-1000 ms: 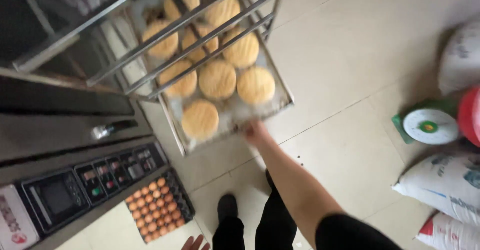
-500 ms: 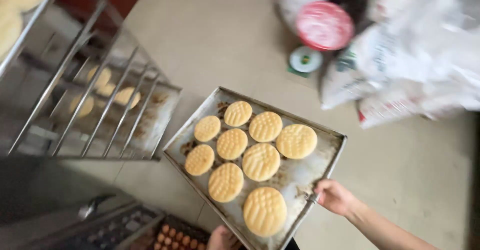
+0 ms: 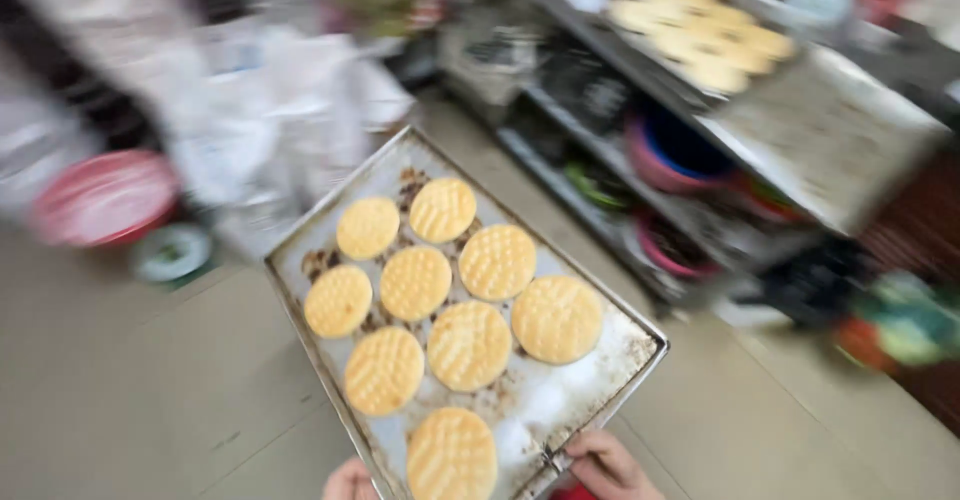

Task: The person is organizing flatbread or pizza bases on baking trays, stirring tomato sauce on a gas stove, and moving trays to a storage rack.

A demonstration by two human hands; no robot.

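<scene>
Blurred shelves behind; both hands grip tray.

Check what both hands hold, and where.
Both hold the baking tray of biscuits by its near edge: left hand and right hand.

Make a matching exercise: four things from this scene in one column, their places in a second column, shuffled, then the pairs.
Things:
1. baking tray
2. red bowl
3. right hand
4. second batch of biscuits

Places:
A. on the metal counter, upper right
B. on the floor, far left
C. held out in the middle, carrying eight round biscuits
D. gripping the tray's near edge, bottom right

Pairs: 1-C, 2-B, 3-D, 4-A
</scene>
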